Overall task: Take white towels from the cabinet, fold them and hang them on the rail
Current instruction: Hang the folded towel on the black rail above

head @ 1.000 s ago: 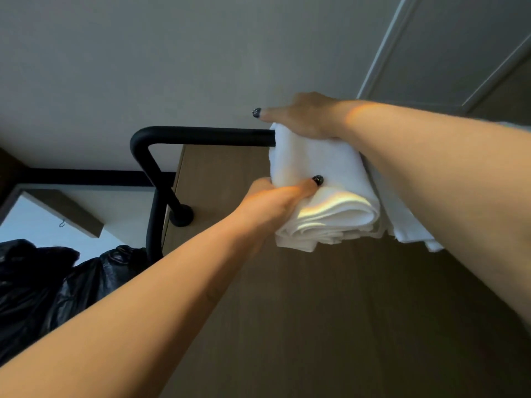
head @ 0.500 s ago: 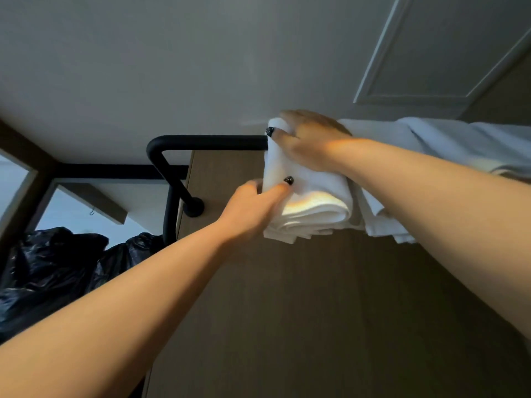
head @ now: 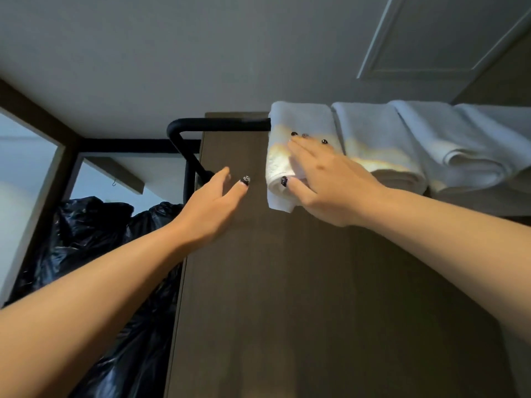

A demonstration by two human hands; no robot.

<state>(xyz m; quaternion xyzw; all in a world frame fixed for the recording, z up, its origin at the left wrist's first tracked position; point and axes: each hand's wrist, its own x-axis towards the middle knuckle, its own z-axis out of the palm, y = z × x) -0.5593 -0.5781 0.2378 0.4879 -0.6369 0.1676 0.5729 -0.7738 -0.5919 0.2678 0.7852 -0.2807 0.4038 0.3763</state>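
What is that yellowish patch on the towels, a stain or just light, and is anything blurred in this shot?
Head view: the warm band runs across the nearest towel, the right hand and the next towel, so it looks like cast light rather than a stain. The left hand is slightly soft at the fingertips, and the rail bows near the frame edge from the wide lens.

Your hands at the towel rail

Your right hand (head: 327, 179) lies flat on the leftmost folded white towel (head: 298, 124) hung over the black rail (head: 224, 124); your left hand (head: 212, 205) hovers apart.
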